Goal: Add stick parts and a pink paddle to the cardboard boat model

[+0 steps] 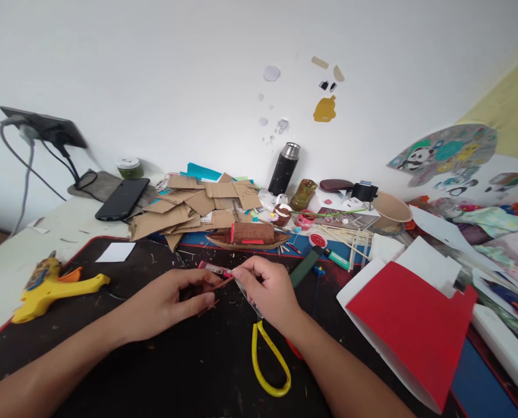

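Over the dark mat, my left hand (176,301) and my right hand (267,290) come close together. Between their fingertips runs a thin reddish-brown strip (223,283), gripped by both hands. Another small brown piece (209,307) shows beside my left thumb. Yellow-handled scissors (272,361) lie below my right hand, which hides part of their blades. Just behind the fingers is a pink-and-white tube (215,268). A brown model boat (252,233) with a red strip on its side sits beyond the hands.
A yellow glue gun (58,287) lies at the left, near a black phone (123,199). Cardboard pieces (184,203) are piled behind the mat. A black flask (283,169) stands by the wall, and red paper (410,325) lies at the right.
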Tool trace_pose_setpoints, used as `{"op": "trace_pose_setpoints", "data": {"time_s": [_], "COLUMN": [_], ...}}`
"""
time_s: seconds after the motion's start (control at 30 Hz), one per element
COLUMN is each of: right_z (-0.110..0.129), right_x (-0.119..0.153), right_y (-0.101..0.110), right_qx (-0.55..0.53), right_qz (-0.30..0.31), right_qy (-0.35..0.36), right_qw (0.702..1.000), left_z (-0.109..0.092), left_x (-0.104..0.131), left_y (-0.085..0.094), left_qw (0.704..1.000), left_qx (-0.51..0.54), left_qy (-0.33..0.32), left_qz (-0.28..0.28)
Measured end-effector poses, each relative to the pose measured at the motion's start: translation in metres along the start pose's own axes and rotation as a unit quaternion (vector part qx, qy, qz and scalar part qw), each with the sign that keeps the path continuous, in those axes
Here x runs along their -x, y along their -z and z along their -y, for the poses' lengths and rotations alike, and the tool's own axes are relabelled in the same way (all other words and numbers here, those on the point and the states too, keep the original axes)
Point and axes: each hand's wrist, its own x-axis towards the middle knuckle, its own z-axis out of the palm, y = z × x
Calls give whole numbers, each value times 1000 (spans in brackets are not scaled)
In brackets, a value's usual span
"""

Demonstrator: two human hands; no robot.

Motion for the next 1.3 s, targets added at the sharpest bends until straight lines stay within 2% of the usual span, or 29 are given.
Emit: {"op": "trace_pose_setpoints", "data": {"time_s": [0.13, 0.23, 0.6, 0.9, 1.07, 1.3], "right_z": [-1, -3, -5, -4, -4, -3], "right_x": [3, 4, 0, -1, -4, -4], "right_y": [-7, -11, -7, -3, -1, 0], "right_qx": [59, 74, 57, 2, -8, -63], "right_qz": [8, 23, -6, -26, -51, -58], "right_qy": [64, 76, 56, 29, 32, 14], "right_qw": [996, 994, 997, 999, 998, 996], "left_z": [4, 10, 8, 21, 14, 1], "left_x": [-3, -5, -3, 0, -1, 4], "left_y": [-6, -10, -3, 1, 8, 24], "left_qw": [1000, 999, 998, 998, 999, 994], "left_qx": [-15, -33, -35, -28, -32, -80], "left_qy": [-16, -35, -43, -27, -20, -11], "left_qz": [-12, -17, -24, -40, -29, -69]}}
